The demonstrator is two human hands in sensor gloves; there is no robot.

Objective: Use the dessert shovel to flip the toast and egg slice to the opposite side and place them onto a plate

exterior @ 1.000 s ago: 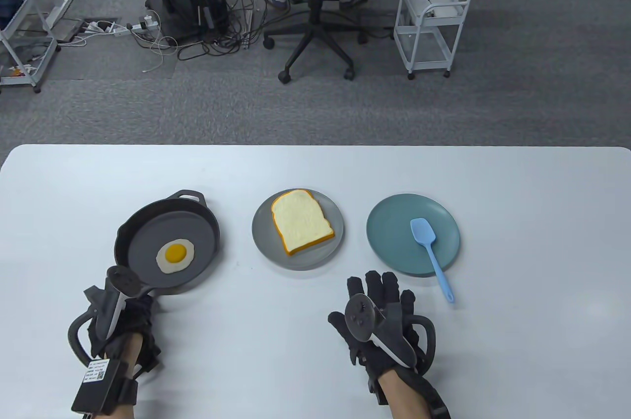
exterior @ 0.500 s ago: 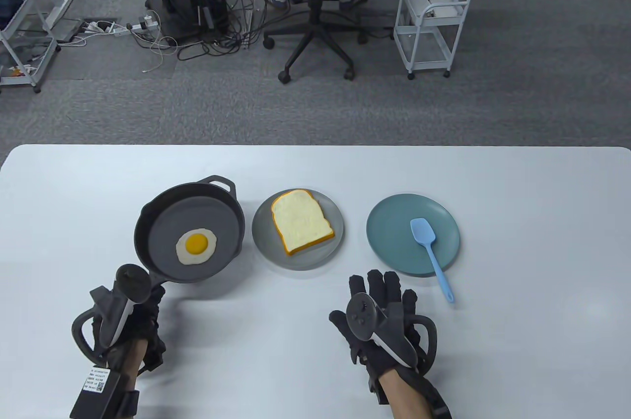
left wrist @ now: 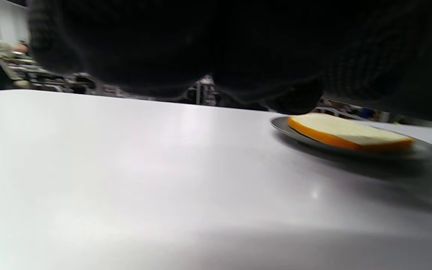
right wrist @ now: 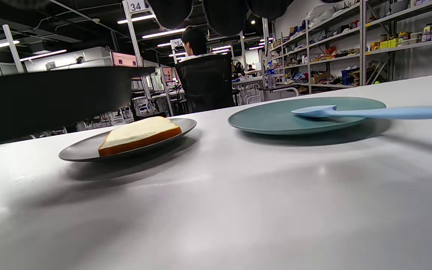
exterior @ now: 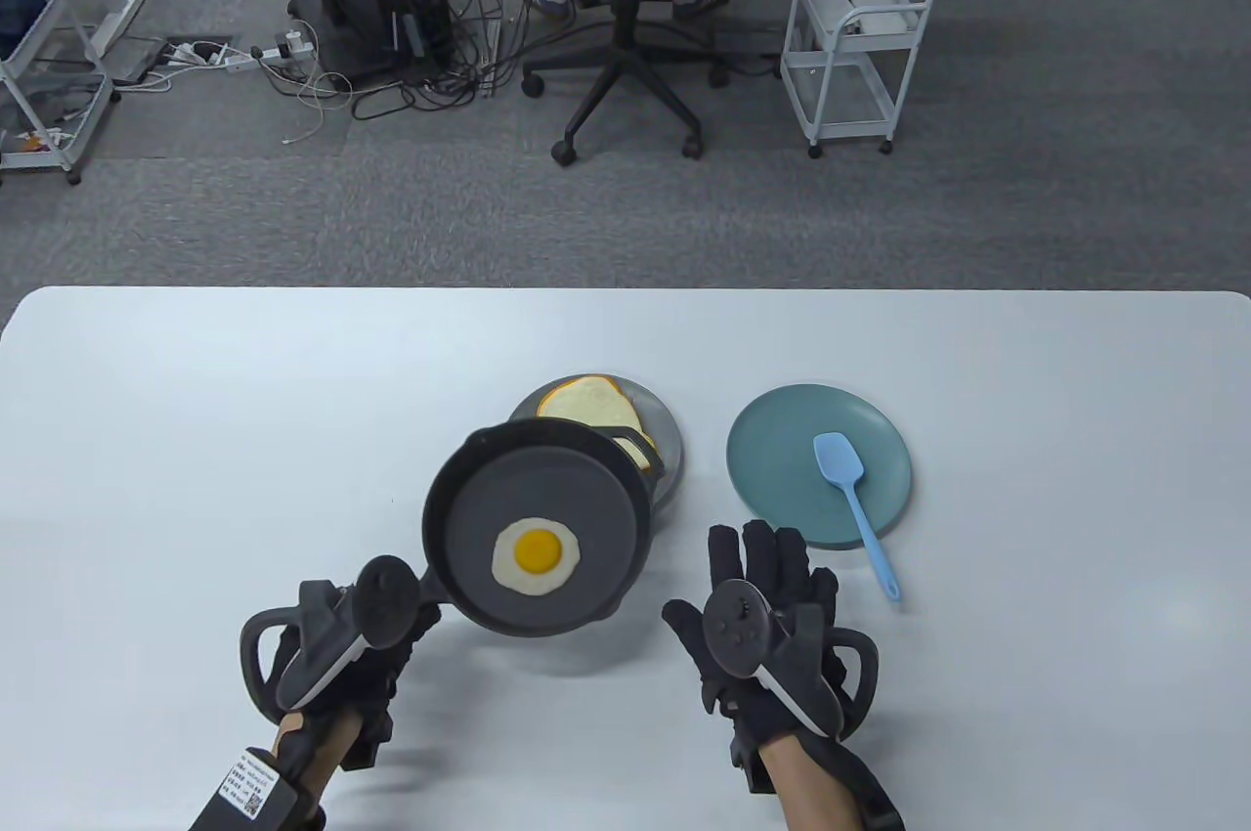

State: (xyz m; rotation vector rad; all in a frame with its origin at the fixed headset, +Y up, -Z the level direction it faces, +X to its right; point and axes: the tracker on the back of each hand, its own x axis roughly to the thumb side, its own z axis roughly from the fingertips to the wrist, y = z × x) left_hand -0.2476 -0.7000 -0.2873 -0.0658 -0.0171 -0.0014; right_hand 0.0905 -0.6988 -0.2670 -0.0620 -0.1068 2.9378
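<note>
On the white table (exterior: 195, 401), going from the left: the left hand (exterior: 376, 665) sits at about 7 o'clock of the scene, its fingers wrapped around the handle of a black frying pan (exterior: 577, 479). The pan is held up off the table; the right wrist view shows its dark underside above the surface, and a shadow lies beneath it in the table view. An egg slice (exterior: 536, 554), white with a yellow yolk, lies inside the pan toward its 6 o'clock side.

The pan's far edge overlaps the grey plate (exterior: 672, 450) at the centre, hiding most of it from above. On that plate rests the toast (exterior: 591, 401), pale on top with an orange crust; only its 12 o'clock part shows past the pan. The wrist views show the slice lying flat on the grey plate.

At 3 o'clock of the grey plate, apart from it, stands a teal plate (exterior: 772, 450). A light blue dessert shovel (exterior: 852, 499) lies across it, blade on the plate and handle running out over the rim toward 5 o'clock.

The right hand (exterior: 767, 606) lies at 6 o'clock of the gap between the two plates, fingers straight and spread, holding nothing, near the shovel's handle but not touching it.
</note>
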